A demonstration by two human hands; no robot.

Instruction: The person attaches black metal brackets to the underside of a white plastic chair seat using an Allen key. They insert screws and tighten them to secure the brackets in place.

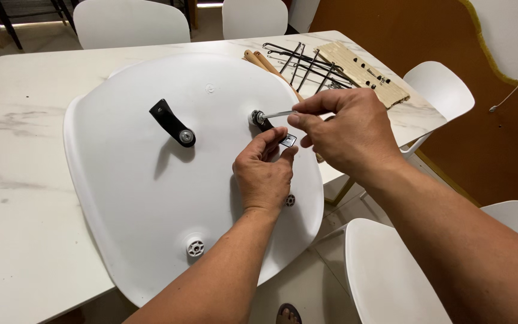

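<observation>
A white plastic chair seat [127, 180] lies upside down on the marble-look table [25, 120]. A black bracket [171, 122] is bolted to it left of centre. My right hand [346, 133] is shut on a thin metal hex key [280, 113] whose tip sits in a bolt with washer [257, 117] on the seat. My left hand [265, 171] pinches a second black bracket [285, 139] just below that bolt. Two grey mounting bosses [195, 247] [290, 200] show on the seat's near side.
Wooden chair legs [265, 63], black metal rods [307, 63] and a slatted wooden strip [364, 72] lie at the table's far right. White chairs stand around: two behind the table [130, 21], one at the right [442, 90], two near me [391, 276].
</observation>
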